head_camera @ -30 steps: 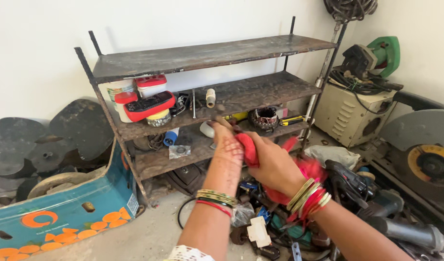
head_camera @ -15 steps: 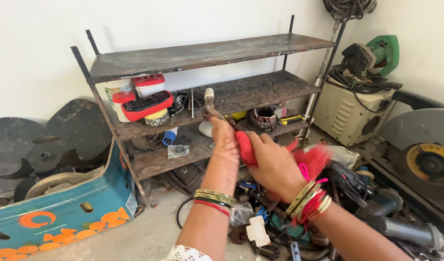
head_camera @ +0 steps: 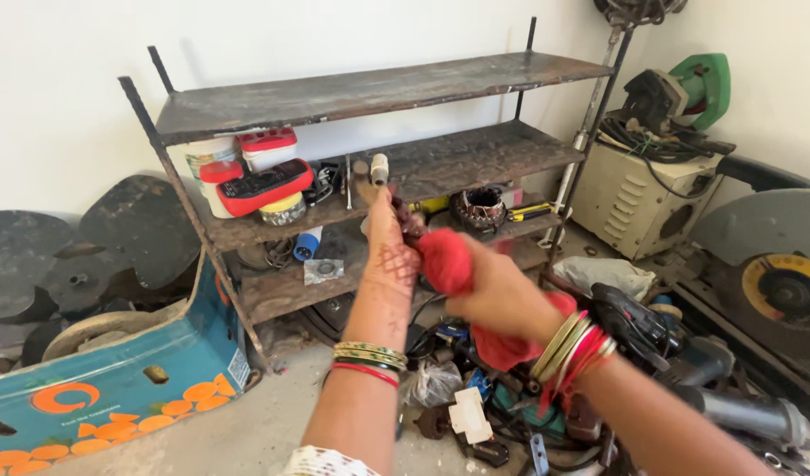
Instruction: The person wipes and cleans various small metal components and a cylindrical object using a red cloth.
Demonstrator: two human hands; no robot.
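Gripping a small rusty tool (head_camera: 405, 216), the left hand (head_camera: 385, 256) stays closed around it in front of the metal shelf (head_camera: 475, 159). Just beside it, the right hand (head_camera: 502, 295) clutches a red cloth (head_camera: 444, 260), seemingly pressed against that tool, though blur hides the contact.

Bright, even daylight; soft shadows under the shelf (head_camera: 369, 92) boards; mild glare on the white wall (head_camera: 61, 79); motion blur over the right hand (head_camera: 502, 295); slight wide-angle bending near edges.
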